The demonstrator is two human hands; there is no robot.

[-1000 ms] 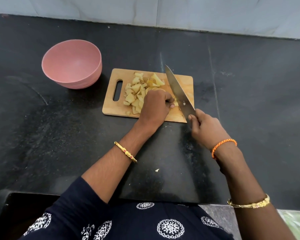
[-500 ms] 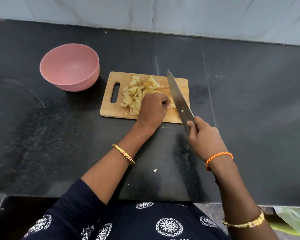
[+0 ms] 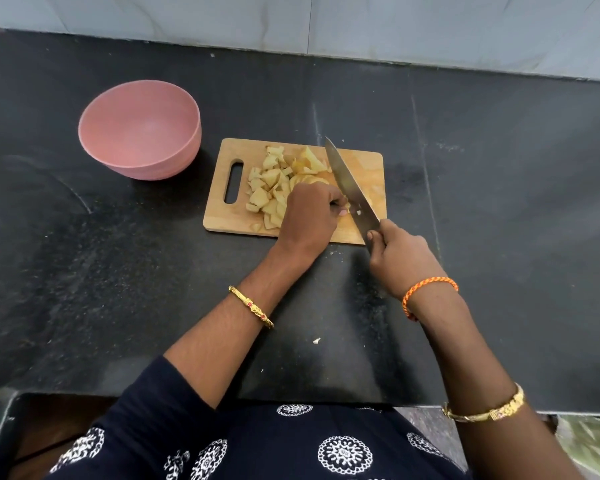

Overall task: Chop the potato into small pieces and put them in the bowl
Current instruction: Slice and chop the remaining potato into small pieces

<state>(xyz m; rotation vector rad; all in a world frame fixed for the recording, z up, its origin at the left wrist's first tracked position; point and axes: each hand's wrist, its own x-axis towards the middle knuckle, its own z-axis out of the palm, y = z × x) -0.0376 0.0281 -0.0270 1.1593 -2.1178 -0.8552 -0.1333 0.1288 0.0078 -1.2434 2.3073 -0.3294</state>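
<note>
Looking down from the head view, the left hand [image 3: 309, 216] had its fingers [image 3: 338, 204] curled over an uncut potato portion [image 3: 307, 180] on the wooden cutting board [image 3: 361, 168]. The right hand [image 3: 400, 258] gripped the knife [image 3: 352, 188] handle, fingers wrapped tight, with the blade just right of the left fingertips. Chopped potato pieces [image 3: 267, 188] lay left of those fingers on the board. The pink bowl [image 3: 141, 129] stood further left on the black counter [image 3: 118, 271], holding nothing. One scrap [image 3: 316, 340] lay on the counter nearer the person.
</note>
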